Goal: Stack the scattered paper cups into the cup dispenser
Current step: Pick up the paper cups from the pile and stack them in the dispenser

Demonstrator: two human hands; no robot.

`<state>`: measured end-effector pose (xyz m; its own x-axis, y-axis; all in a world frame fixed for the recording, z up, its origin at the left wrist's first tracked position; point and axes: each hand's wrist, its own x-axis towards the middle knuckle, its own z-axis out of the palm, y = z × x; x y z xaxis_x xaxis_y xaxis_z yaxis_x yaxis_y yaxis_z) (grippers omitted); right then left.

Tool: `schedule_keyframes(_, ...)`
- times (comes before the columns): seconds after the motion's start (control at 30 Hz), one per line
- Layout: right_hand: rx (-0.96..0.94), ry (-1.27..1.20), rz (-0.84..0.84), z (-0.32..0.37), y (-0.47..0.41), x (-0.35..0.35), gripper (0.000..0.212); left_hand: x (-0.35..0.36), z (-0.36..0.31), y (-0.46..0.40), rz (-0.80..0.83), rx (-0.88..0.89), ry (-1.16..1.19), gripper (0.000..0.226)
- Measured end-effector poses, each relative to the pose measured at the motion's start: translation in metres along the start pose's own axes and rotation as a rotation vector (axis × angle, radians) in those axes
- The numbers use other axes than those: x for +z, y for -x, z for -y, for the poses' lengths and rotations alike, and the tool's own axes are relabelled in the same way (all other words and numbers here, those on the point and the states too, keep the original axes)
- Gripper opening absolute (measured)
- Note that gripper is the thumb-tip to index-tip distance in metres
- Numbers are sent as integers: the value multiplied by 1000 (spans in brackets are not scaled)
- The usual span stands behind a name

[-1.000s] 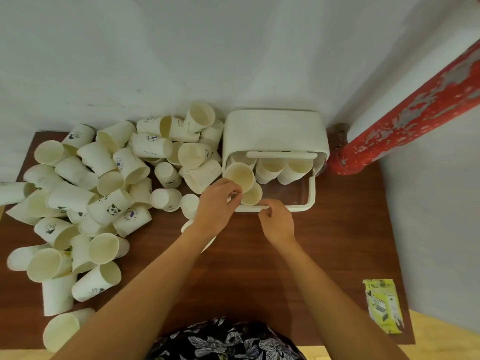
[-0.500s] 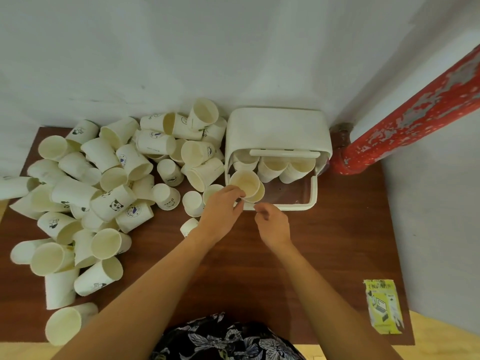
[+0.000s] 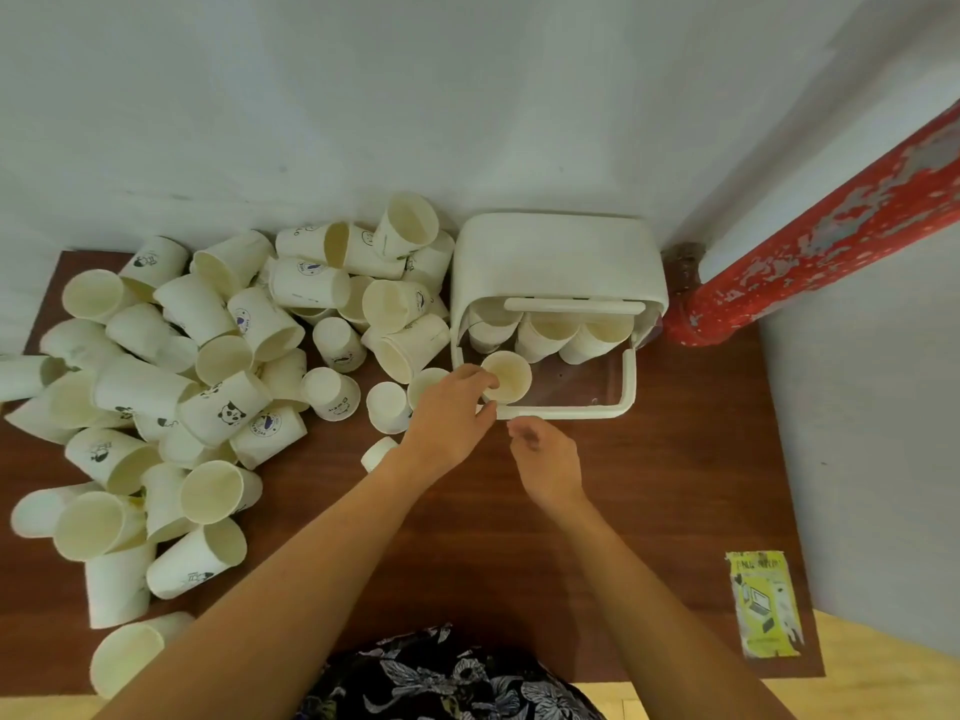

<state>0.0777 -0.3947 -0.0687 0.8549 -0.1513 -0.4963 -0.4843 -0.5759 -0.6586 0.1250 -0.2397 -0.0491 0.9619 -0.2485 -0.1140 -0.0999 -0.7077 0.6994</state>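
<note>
Brown table point(image 3: 649, 485) against white wall | cup point(image 3: 506, 377) held at rim by left hand point(image 3: 451, 415) at dispenser point(image 3: 558, 262) left front | right hand point(image 3: 550, 459) loosely curled, holding nothing, just before dispenser | cup judged light, thin, crushable: rim best pinched gently | pile point(image 3: 208, 381) left of dispenser, panda prints seen, writing unreadable

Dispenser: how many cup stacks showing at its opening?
4. Three hang in a row under the dispenser lid: left, middle, right. The fourth sits lower at the front left, held by the left hand. More may be hidden inside.
</note>
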Motion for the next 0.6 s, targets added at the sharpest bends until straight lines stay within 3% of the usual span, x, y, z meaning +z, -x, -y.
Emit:
schedule_keyframes(0.23,74,139,233,22,-7,36,19,-35,38,23,-112,-209,-156,24)
schedule_keyframes(0.33,216,203,329,32,-4,60,34,-51,67,31,-188,-376,-310,28)
schedule_keyframes(0.47,523,-82,396,32,0,97,55,-65,103,37,-102,-522,-421,53)
schedule_keyframes(0.6,653,-316,370,33,6,113,35,-69,119,40,33,-523,-333,57)
